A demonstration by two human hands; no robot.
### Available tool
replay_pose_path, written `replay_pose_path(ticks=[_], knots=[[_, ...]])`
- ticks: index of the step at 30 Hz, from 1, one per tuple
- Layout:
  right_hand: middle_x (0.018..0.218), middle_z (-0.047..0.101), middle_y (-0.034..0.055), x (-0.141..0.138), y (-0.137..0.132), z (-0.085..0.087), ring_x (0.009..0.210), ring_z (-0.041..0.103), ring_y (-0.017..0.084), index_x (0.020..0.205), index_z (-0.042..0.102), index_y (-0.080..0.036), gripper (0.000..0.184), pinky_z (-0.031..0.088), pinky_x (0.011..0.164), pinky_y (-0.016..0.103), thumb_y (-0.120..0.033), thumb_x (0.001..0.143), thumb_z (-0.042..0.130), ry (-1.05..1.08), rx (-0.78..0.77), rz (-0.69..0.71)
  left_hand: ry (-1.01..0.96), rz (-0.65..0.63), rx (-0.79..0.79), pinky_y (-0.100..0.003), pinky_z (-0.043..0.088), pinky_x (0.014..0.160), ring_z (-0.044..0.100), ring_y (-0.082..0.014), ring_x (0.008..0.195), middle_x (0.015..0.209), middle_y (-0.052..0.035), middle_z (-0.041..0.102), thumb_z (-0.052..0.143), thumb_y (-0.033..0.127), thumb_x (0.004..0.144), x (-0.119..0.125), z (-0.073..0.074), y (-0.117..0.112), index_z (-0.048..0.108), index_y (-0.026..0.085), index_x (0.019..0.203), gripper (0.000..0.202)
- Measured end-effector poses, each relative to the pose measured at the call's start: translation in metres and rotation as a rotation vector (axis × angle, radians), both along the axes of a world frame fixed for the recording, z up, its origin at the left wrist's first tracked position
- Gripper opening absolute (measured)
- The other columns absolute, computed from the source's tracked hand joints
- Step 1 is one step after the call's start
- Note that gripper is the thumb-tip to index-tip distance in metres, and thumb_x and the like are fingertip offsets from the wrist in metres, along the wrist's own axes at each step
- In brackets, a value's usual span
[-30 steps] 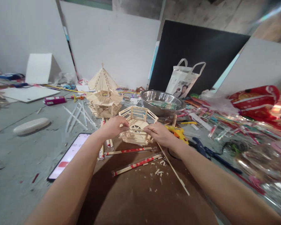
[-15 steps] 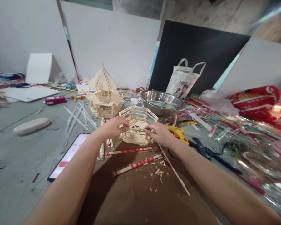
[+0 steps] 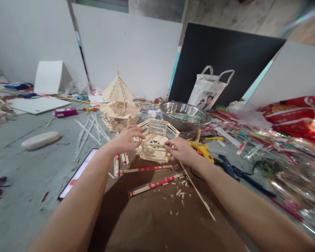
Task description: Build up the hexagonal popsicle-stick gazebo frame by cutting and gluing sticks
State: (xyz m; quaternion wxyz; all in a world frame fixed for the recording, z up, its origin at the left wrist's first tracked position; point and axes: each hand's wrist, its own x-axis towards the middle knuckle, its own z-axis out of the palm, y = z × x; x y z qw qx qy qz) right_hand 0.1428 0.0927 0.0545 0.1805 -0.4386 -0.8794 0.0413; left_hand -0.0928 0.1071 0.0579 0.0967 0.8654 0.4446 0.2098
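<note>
A grey concrete floor [image 3: 28, 168] spreads out under everything, dusty and dull in flat, even light. Along its far edge, large white boards [image 3: 128, 45] lean against a rough concrete wall [image 3: 225, 14], with a black board [image 3: 220, 56] beside them and a pale grey board [image 3: 294, 73] at the right. A brown cardboard sheet [image 3: 157, 224] covers the near floor.

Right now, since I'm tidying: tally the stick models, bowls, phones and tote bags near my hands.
Stick models: 2 (frame, pagoda)
Bowl: 1
Phone: 1
Tote bag: 1
Total: 5
</note>
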Motion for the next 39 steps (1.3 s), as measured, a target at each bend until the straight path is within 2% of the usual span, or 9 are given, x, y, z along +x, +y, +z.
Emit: replay_pose_path(ticks=[7, 15, 20, 27, 39], knots=[[0.075, 0.065, 0.0037, -0.001, -0.002, -0.001, 0.073, 0.054, 0.015, 0.079, 0.062, -0.016, 0.018, 0.034, 0.067, 0.025, -0.023, 0.078, 0.046, 0.008, 0.003, -0.014, 0.038, -0.019, 0.023, -0.038, 0.024, 0.098, 0.029, -0.0227, 0.119, 0.121, -0.0062, 0.046, 0.053, 0.029, 0.07, 0.0, -0.005, 0.004, 0.062, 0.021, 0.09, 0.024], [0.075, 0.065, 0.0036, -0.002, -0.001, -0.003, 0.073, 0.054, 0.016, 0.077, 0.062, -0.016, 0.018, 0.033, 0.067, 0.027, -0.023, 0.078, 0.045, 0.002, 0.009, -0.022, -0.035, -0.054, 0.078, -0.035, 0.032, 0.092, 0.043, -0.0188, 0.107, 0.109, -0.006, 0.055, 0.053, 0.03, 0.072, 0.003, -0.01, 0.008, 0.063, 0.02, 0.08, 0.017], [0.075, 0.065, 0.0036, -0.001, -0.002, -0.002, 0.073, 0.054, 0.016, 0.077, 0.062, -0.017, 0.017, 0.033, 0.067, 0.027, -0.023, 0.078, 0.045, -0.003, 0.013, -0.021, -0.067, -0.075, 0.072, -0.033, 0.034, 0.09, 0.047, -0.0172, 0.103, 0.103, -0.0051, 0.058, 0.052, 0.032, 0.072, 0.003, -0.012, 0.01, 0.062, 0.02, 0.079, 0.017], [0.076, 0.065, 0.0038, -0.001, -0.001, -0.004, 0.072, 0.053, 0.016, 0.078, 0.062, -0.016, 0.018, 0.032, 0.066, 0.026, -0.023, 0.078, 0.045, -0.007, 0.015, -0.02, -0.047, -0.066, 0.048, -0.035, 0.032, 0.093, 0.043, -0.0198, 0.108, 0.11, -0.0091, 0.054, 0.054, 0.036, 0.069, -0.003, -0.009, 0.009, 0.057, 0.017, 0.1, 0.036], [0.077, 0.065, 0.0036, -0.003, -0.004, -0.001, 0.073, 0.053, 0.016, 0.079, 0.061, -0.016, 0.017, 0.032, 0.069, 0.028, -0.022, 0.078, 0.045, -0.011, -0.002, -0.026, -0.005, -0.026, 0.065, -0.037, 0.027, 0.096, 0.037, -0.0212, 0.113, 0.116, -0.0085, 0.05, 0.053, 0.035, 0.071, 0.002, -0.01, 0.007, 0.061, 0.018, 0.093, 0.029]])
